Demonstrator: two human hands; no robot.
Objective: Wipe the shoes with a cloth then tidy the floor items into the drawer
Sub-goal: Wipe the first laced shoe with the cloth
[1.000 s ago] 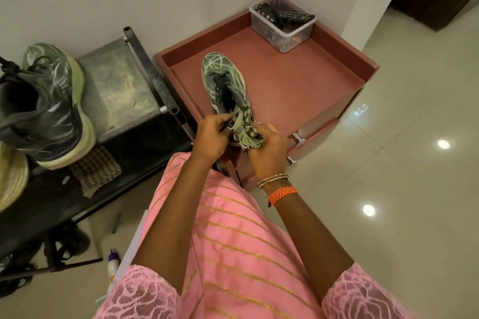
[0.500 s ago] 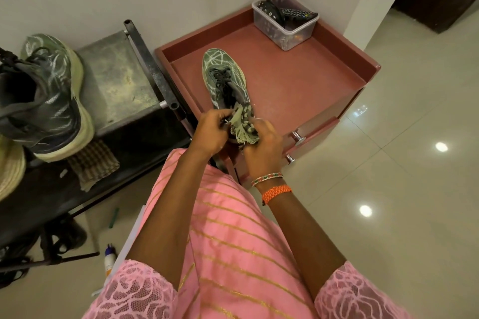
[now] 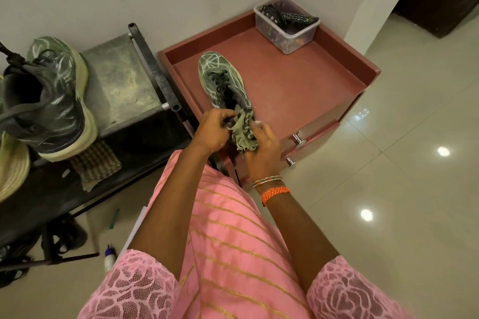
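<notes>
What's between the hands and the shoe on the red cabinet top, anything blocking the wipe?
Only the cloth, which both the left hand and right hand hold at the heel of the shoe. Nothing else visible stands in the way.

Frayed cloth (image 3: 243,128); glossy floor tiles (image 3: 404,189)

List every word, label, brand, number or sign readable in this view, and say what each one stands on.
None can be read.
Remote controls in the clear plastic box: button markings too small to read.
Small bottle on the floor: any label too blurred to read.
Green shoe on the red cabinet: white line pattern only, no readable brand.
Second shoe on the rack: no text visible.
</notes>
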